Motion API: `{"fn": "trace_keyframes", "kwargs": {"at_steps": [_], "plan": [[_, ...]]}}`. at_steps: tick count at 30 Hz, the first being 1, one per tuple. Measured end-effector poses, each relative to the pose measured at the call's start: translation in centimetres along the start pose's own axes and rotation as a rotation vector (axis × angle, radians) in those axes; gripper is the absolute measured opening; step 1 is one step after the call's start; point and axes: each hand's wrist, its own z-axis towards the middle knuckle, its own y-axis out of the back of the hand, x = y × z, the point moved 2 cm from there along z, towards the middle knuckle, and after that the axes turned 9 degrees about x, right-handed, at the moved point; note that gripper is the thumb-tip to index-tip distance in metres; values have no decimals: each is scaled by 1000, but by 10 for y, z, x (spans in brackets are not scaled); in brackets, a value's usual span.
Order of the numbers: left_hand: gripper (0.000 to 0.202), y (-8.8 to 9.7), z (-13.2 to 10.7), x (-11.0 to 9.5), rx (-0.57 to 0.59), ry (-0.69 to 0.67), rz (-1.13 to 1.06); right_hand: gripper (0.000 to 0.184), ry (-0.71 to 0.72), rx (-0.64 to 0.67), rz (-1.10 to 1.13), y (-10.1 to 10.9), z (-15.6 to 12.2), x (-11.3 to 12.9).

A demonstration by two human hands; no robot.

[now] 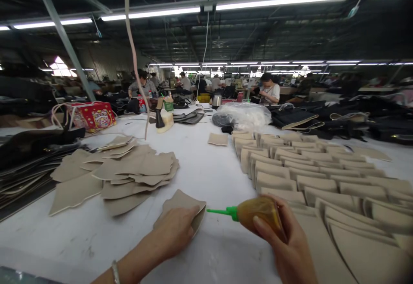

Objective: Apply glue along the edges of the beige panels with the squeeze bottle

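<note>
My right hand (284,236) is wrapped round a soft squeeze bottle of amber glue (254,214). Its long green nozzle (221,211) points left, with the tip just off the right edge of a beige sheet piece (179,200). On that piece lies my left hand (177,229), index finger stretched towards the right corner, gripping it where the edge looks folded over. The other fingers curl underneath and are partly hidden. A loose stack of similar flat beige pieces (138,168) rests to the left.
Rows of folded beige pieces (280,172) cover the right side of the white table (200,168). One small beige piece (217,139) lies beyond. Dark panels, a red bag (93,116) and a clear plastic bag (247,115) stand further back. A cord (131,38) hangs down. Other people work behind.
</note>
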Motion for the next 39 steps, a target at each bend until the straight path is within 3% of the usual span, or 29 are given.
{"fn": "trace_keyframes", "kwargs": {"at_steps": [2,6,18,25,32,39], "plan": [[63,-5,-2,1,-13,5,40,50,37,35,-155,-5,1,2],[50,-8,-1,-4,-30,104,103,51,64,50,-294,-18,2,5],[48,-11,1,-8,-121,120,44,53,58,57,-332,-24,5,2],[48,-12,2,-8,-132,110,38,50,248,198,-610,-31,10,-6],[40,-13,3,-8,-128,102,42,51,349,274,-722,-35,11,-13],[38,-17,2,-6,-112,94,28,48,255,268,-687,-32,15,-11]]}}
